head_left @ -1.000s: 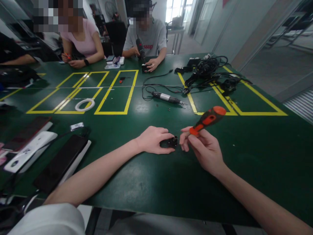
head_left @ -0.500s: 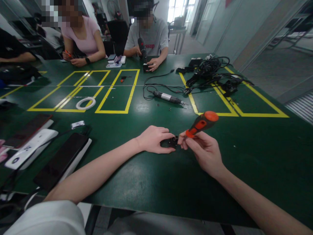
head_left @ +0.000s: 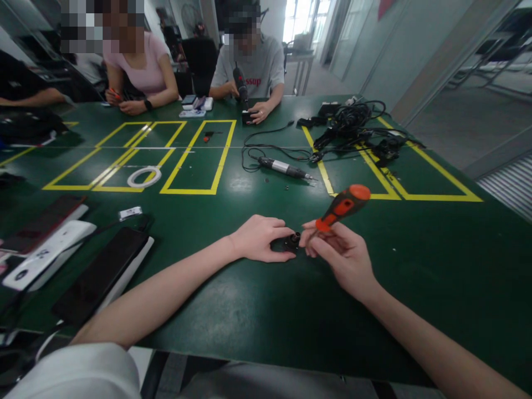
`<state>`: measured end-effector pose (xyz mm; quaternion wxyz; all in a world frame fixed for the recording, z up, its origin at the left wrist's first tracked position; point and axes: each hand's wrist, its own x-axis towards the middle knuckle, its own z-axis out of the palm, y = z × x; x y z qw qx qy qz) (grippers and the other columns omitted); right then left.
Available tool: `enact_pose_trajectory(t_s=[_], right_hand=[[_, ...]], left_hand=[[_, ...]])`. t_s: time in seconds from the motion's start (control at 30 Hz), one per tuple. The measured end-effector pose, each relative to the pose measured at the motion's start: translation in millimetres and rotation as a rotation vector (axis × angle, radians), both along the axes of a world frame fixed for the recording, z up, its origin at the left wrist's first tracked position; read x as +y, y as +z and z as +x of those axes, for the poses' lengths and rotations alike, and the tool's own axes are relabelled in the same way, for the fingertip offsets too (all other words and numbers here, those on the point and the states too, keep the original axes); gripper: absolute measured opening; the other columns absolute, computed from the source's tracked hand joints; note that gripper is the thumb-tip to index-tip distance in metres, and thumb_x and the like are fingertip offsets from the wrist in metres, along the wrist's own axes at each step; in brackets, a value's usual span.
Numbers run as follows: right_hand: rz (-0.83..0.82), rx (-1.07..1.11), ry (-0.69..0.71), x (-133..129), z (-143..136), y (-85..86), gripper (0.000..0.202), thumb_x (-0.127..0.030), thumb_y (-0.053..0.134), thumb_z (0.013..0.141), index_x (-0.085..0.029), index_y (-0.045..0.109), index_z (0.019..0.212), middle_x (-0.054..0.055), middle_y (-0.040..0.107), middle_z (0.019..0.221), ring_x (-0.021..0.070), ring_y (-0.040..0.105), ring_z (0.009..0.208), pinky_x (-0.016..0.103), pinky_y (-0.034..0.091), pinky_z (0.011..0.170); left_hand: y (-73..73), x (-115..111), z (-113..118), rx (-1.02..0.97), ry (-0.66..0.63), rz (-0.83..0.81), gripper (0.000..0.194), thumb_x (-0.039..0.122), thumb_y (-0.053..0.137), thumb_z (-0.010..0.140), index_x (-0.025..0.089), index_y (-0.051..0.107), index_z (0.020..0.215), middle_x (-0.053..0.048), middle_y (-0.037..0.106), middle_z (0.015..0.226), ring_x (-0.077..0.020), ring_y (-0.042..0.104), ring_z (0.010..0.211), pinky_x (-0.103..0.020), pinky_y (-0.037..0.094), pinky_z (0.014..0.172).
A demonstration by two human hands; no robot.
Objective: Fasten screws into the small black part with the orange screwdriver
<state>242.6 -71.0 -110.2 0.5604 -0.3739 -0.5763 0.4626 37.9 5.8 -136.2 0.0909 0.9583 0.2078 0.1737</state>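
Note:
On the green table, my left hand [head_left: 264, 238] grips a small black part [head_left: 292, 240] between thumb and fingers. The part has a round upright piece on it; its exact kind I cannot make out. To its right, my right hand [head_left: 343, 252] is closed around the lower end of a screwdriver [head_left: 343, 206] with an orange and dark grey handle. The handle leans up and to the right. My fingers hide most of the shaft, and its tip lies close by the black part; whether they touch I cannot tell.
Beyond my hands lies a corded electric screwdriver [head_left: 285, 167]. Tangled black cables [head_left: 353, 124] are heaped at the back right. A tape roll [head_left: 144, 177], phone [head_left: 102, 274] and white power bank [head_left: 50, 254] lie left. Across the table, a person [head_left: 253, 72] works with a power tool.
The view has shifted very slightly. My hands keep nearly the same places, with the screwdriver still leaning to the right beside the black part.

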Motion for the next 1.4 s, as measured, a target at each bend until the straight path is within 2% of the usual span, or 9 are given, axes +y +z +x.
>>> enact_pose_trajectory(t_s=[0.2,0.33,0.43,0.53,0.73,0.83,1.0,1.23,1.4], right_hand=[[0.017,-0.045,-0.070,1.9,0.6,1.7,0.022,-0.035,0.083,0.084,-0.021,0.071,0.072,0.006,0.077,0.077,0.0184,0.069,0.068,0.031,0.059,0.063],[0.028,-0.104,-0.038,2.9,6.3,1.1,0.013,-0.032,0.080,0.086,-0.021,0.077,0.079,0.004,0.073,0.076,0.0155,0.063,0.061,0.029,0.054,0.055],[-0.006,-0.041,0.033,2.4,5.6,0.9,0.021,-0.042,0.073,0.093,-0.021,0.077,0.090,0.003,0.071,0.074,0.0137,0.059,0.055,0.029,0.054,0.054],[-0.032,0.018,0.039,1.7,2.3,1.9,0.029,-0.049,0.078,0.089,-0.022,0.073,0.099,0.003,0.073,0.075,0.0143,0.061,0.057,0.029,0.055,0.055],[0.012,-0.065,-0.023,3.9,4.2,5.0,0.028,-0.042,0.082,0.085,-0.020,0.071,0.072,0.005,0.072,0.076,0.0154,0.061,0.061,0.030,0.054,0.057],[0.010,-0.100,0.009,5.0,7.5,5.3,0.020,-0.039,0.080,0.088,-0.021,0.078,0.081,0.004,0.070,0.074,0.0151,0.061,0.061,0.030,0.054,0.057],[-0.008,-0.037,0.053,2.9,4.9,5.3,0.027,-0.047,0.077,0.090,-0.021,0.077,0.096,0.004,0.073,0.076,0.0158,0.064,0.061,0.031,0.058,0.060],[0.032,-0.056,-0.052,2.2,0.0,5.3,0.019,-0.034,0.084,0.082,-0.022,0.073,0.072,0.005,0.075,0.078,0.0206,0.071,0.074,0.036,0.063,0.072],[-0.030,-0.079,-0.079,2.9,3.2,3.6,0.008,-0.025,0.084,0.080,-0.020,0.078,0.078,0.003,0.072,0.072,0.0129,0.058,0.052,0.027,0.051,0.048]], left_hand=[[-1.6,0.5,0.5,-0.012,-0.004,0.006,0.040,0.057,0.062,0.094,0.020,0.072,0.106,-0.001,0.067,0.081,-0.0156,0.066,0.074,-0.027,0.040,0.062],[-1.6,0.2,0.1,-0.016,-0.002,0.018,0.041,0.057,0.062,0.094,0.019,0.072,0.107,-0.002,0.067,0.081,-0.0158,0.066,0.073,-0.028,0.040,0.061],[-0.9,0.1,0.1,-0.009,-0.004,0.018,0.041,0.057,0.061,0.095,0.019,0.072,0.103,-0.002,0.066,0.080,-0.0161,0.066,0.074,-0.027,0.042,0.062],[-0.5,0.2,0.2,0.000,-0.005,0.006,0.041,0.057,0.061,0.095,0.020,0.072,0.107,-0.002,0.067,0.082,-0.0161,0.067,0.076,-0.027,0.043,0.064],[-1.6,0.6,-0.1,-0.013,-0.003,0.019,0.041,0.058,0.062,0.094,0.019,0.072,0.103,-0.002,0.067,0.080,-0.0156,0.066,0.073,-0.027,0.041,0.061],[-0.7,0.3,-0.5,-0.036,-0.013,0.028,0.040,0.056,0.061,0.095,0.019,0.072,0.101,-0.002,0.066,0.079,-0.0157,0.065,0.072,-0.028,0.041,0.061],[0.9,-0.2,-0.9,-0.010,-0.013,0.017,0.039,0.056,0.061,0.095,0.019,0.072,0.100,-0.001,0.065,0.079,-0.0151,0.064,0.072,-0.026,0.042,0.062],[-0.1,0.3,-1.2,-0.004,-0.003,0.016,0.040,0.057,0.061,0.095,0.019,0.072,0.102,-0.002,0.066,0.080,-0.0154,0.065,0.073,-0.027,0.042,0.061],[0.3,0.1,-1.2,-0.015,-0.001,0.018,0.039,0.057,0.061,0.095,0.019,0.072,0.100,-0.001,0.066,0.079,-0.0150,0.065,0.072,-0.027,0.040,0.060]])
